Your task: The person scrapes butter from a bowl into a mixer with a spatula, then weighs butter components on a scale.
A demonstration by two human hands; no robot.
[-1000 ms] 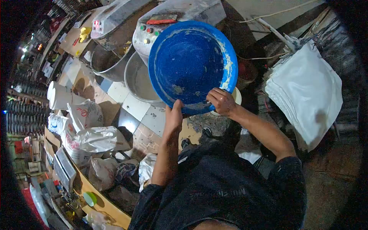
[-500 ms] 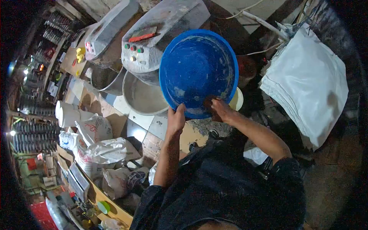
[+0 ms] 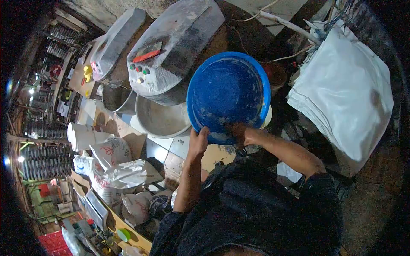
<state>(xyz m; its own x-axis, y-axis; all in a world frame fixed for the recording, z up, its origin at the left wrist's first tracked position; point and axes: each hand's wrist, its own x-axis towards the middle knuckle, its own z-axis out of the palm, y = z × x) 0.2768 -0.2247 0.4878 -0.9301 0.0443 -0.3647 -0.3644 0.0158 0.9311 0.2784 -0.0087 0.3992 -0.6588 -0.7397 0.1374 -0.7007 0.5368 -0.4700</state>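
Note:
A large blue basin (image 3: 228, 91) is tilted so that its inside faces me; whitish powdery residue marks its wall and bottom. My left hand (image 3: 199, 141) is closed on its lower left rim, with the thumb over the edge. Near the lower right rim, my right hand (image 3: 243, 134) reaches over the inside of the basin. Its fingers are smeared by motion, and I cannot make out anything in them. Just left of the basin stands a metal mixing bowl (image 3: 164, 117) with pale residue inside, under a grey mixer (image 3: 171, 55) with coloured buttons.
A second mixer (image 3: 117, 42) has its own bowl (image 3: 117, 98). White buckets (image 3: 85, 137) and filled sacks (image 3: 128, 175) stand on the left. Stacked white sacks (image 3: 341, 89) are at right, near a pale pipe (image 3: 290, 27). A yellowish container (image 3: 267, 117) shows partly behind the basin.
The basin sits lower and slightly further right in view, while the surroundings have also shifted. My left hand keeps its hold on the rim. My right hand's fingers are more blurred.

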